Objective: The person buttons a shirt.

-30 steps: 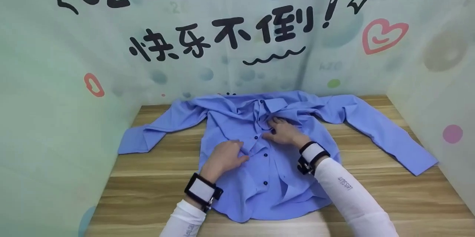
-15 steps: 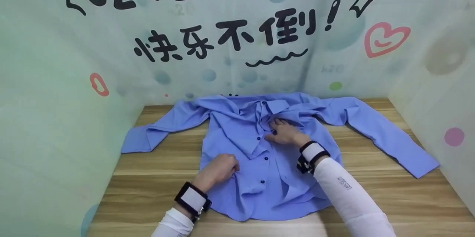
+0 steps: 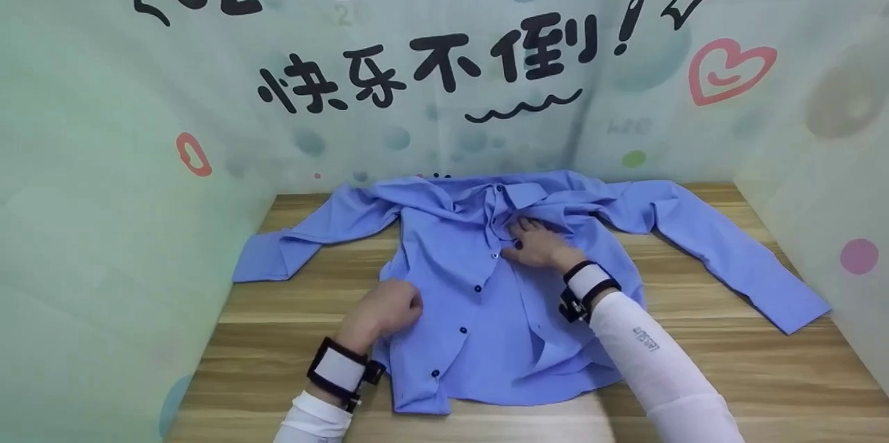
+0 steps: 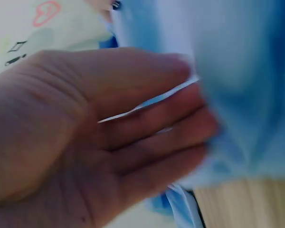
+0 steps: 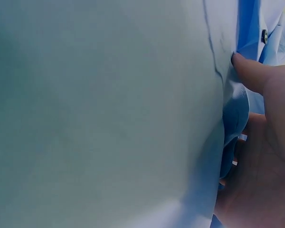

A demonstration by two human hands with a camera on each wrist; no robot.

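A blue button-up shirt point(image 3: 444, 235) lies front up, its sleeves spread to both sides and its collar at the back. At its left front, my left hand point(image 3: 385, 307) pinches the cloth between thumb and fingers. In the left wrist view the fingertips point(image 4: 178, 66) meet at a fold of the shirt. The front panel with black buttons point(image 3: 463, 330) is drawn left, its lower corner folded near the hem. My right hand point(image 3: 542, 245) rests on the upper chest below the collar point(image 3: 522, 194). Its thumb point(image 5: 251, 71) touches the cloth beside the button line.
The wooden table point(image 3: 298, 332) ends at a printed backdrop point(image 3: 389, 144) behind the shirt. Pale side walls point(image 3: 104, 255) close in the left and right. The right sleeve point(image 3: 750, 255) reaches close to the table's right side.
My left hand has moved left and slightly toward me, pulling the buttoned front panel with it. The lower buttons now slant down to the left. My right hand stays on the chest.
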